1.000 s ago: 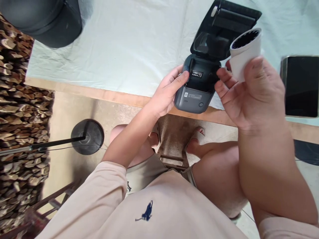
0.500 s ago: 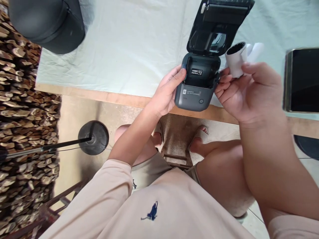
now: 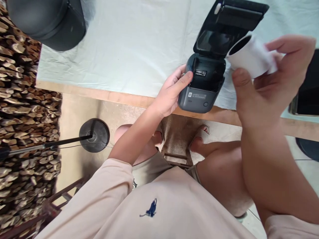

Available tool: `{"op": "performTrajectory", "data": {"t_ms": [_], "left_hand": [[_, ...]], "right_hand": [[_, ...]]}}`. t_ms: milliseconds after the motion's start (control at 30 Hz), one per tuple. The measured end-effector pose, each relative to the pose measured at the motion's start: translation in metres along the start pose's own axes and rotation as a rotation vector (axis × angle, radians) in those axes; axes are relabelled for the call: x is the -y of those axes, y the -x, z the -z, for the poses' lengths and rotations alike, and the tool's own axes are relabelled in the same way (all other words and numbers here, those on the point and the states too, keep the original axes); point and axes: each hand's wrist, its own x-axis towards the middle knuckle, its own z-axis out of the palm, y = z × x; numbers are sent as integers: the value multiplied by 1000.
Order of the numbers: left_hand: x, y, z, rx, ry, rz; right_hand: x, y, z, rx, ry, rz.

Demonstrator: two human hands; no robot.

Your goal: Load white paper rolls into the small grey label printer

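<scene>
A small dark grey label printer [image 3: 199,94] sits at the table's near edge with its lid [image 3: 230,26] swung up and open. My left hand [image 3: 171,91] grips the printer's left side, thumb resting on its top edge. My right hand [image 3: 266,83] is raised to the right of the printer and holds a white paper roll [image 3: 251,54] between thumb and fingers, its dark hollow core facing the lid. The roll hovers just above and right of the open paper bay.
A pale cloth [image 3: 129,46] covers the wooden table [image 3: 119,96]. A dark tablet [image 3: 309,89] lies at the right edge. A black round object [image 3: 50,20] sits at the far left corner. A stand base [image 3: 94,134] rests on the floor beside stacked firewood [image 3: 25,109].
My right hand has lifted and turned the paper roll, moving it up and to the right, with fingers spreading around it. My left hand keeps its hold on the printer.
</scene>
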Motion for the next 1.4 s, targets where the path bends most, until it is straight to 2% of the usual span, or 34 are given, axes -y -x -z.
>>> {"op": "performTrajectory", "data": {"t_ms": [133, 267, 567, 700, 833, 933, 1000, 1133, 1167, 1200, 1300, 1400], "left_hand": [[0, 0, 1, 32, -34, -27], [-2, -1, 2, 16, -97, 9], [1, -1, 3, 32, -97, -7], [2, -3, 3, 4, -69, -10], [3, -4, 6, 27, 6, -27], [3, -3, 8, 69, -27, -30], [2, -2, 8, 72, -75, -24], [0, 0, 8, 64, -114, 18], [0, 0, 8, 61, -120, 29], [0, 0, 8, 57, -127, 32], [3, -1, 10, 69, -162, 11], [5, -2, 12, 73, -196, -13]], "right_hand": [[-1, 5, -3, 142, 402, 170], [-6, 3, -8, 200, 607, 202], [-4, 4, -12, 194, 543, 213], [-3, 4, -10, 186, 564, 304], [-5, 7, -7, 257, 593, 387], [-5, 9, -5, 318, 487, 417], [-4, 9, -5, 285, 363, 373], [-7, 3, -13, -25, 52, 177], [-9, 0, -16, -68, -36, 141], [-10, -2, -18, -73, -129, 101], [-10, -8, -20, 21, -380, -67], [-7, -10, -19, 10, -472, -178]]}}
